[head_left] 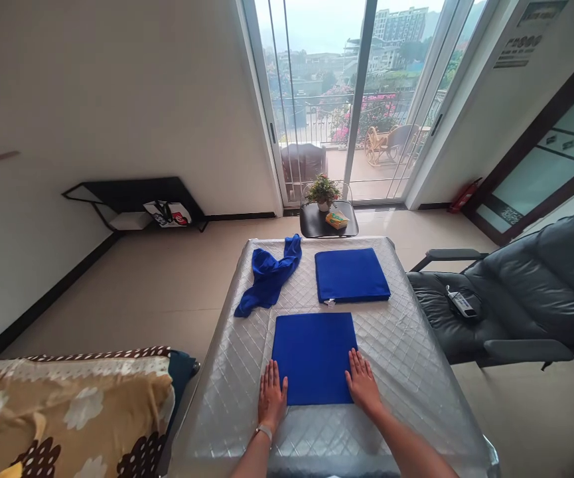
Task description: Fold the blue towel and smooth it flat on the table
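Note:
A blue cloth (314, 358), folded into a flat rectangle, lies on the silver quilted table cover (406, 405) in front of me. My left hand (272, 393) rests flat at its left edge, fingers stretched forward. At the right edge lies my right hand (363, 380), also flat and open, with the fingertips touching the cloth's side. Beyond it is a folded stack of blue cloth (351, 273) with a small white tag at its near edge. A crumpled blue cloth (271, 275) sits at the far left of the table.
Behind the table a black chair (311, 229) holds a potted plant (323, 192) and a tissue pack (337, 220). A dark recliner (530, 285) stands close on the right, with a power strip (460, 303) on its seat. A patterned bed cover (77, 411) is at lower left.

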`<state>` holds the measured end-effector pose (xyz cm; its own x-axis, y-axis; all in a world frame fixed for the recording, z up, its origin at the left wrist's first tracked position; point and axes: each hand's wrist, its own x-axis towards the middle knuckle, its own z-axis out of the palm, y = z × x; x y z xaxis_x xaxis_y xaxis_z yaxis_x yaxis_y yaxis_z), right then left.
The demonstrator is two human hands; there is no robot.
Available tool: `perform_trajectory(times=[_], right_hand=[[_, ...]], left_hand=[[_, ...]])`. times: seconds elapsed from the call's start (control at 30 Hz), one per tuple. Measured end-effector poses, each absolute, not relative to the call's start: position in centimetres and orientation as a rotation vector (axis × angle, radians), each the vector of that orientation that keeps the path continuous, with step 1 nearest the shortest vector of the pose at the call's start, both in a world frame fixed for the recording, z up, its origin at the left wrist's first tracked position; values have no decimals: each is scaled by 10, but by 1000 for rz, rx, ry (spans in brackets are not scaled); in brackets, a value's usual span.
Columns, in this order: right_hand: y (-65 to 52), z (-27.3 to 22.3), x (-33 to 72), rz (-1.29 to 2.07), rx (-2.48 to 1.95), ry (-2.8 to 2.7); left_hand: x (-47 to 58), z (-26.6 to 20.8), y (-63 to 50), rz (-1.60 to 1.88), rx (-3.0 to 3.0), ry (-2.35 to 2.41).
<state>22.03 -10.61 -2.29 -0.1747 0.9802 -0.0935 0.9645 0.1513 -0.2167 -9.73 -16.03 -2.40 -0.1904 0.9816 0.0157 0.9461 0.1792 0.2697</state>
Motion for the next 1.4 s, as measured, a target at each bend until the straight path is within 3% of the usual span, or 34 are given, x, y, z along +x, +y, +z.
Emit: perform_trajectory(times=[0.37,0.7,0.93,1.4], right_hand=[[-67,-3,207,234,-1839,-2345],[-44,-23,207,246,-1891,-2305],[-48,-24,206,189,-1848,-2298],[-44,-20,208,323,-1856,-2265]], left_hand=[[-80,-21,-149,461,1935,2275],[31,10,-79,352,2340,1746],[75,7,-41,282,2374,1634],[-55,-7,-64,253,2227,1956]])
